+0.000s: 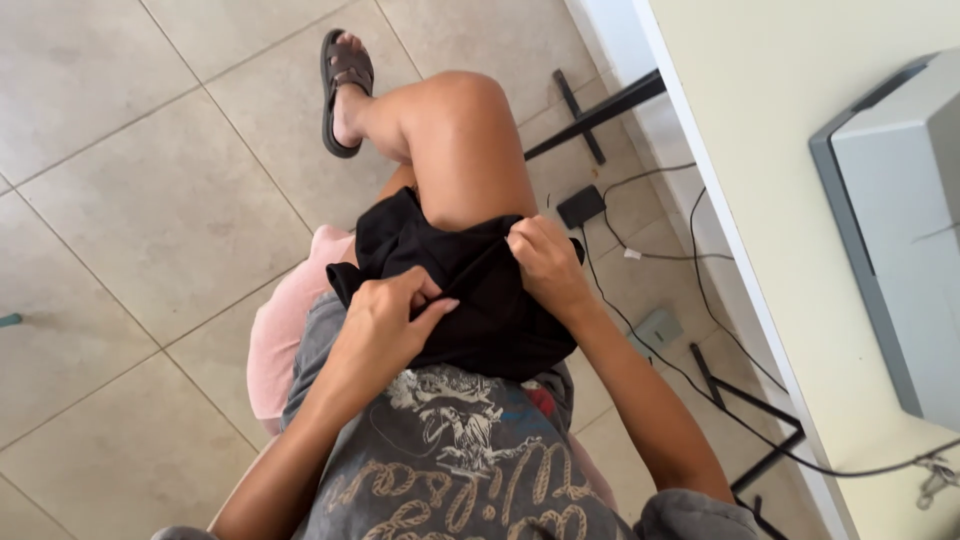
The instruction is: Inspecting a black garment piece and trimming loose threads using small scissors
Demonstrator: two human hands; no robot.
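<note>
I sit on a pink seat (285,330) and look down at my lap. A black cloth (480,300) lies bunched over my thigh, below my raised bare knee (460,140). My left hand (390,320) pinches the near left part of the cloth between thumb and fingers. My right hand (545,262) grips the cloth's upper right edge in a closed fist. I wear a grey printed shirt (450,450) and a brown sandal (343,90).
A pale desk (790,200) runs along the right with a grey device (900,220) on it. Under it lie black cables (700,290), a black adapter (581,206) and black metal desk legs (600,110). Beige floor tiles (130,200) fill the left.
</note>
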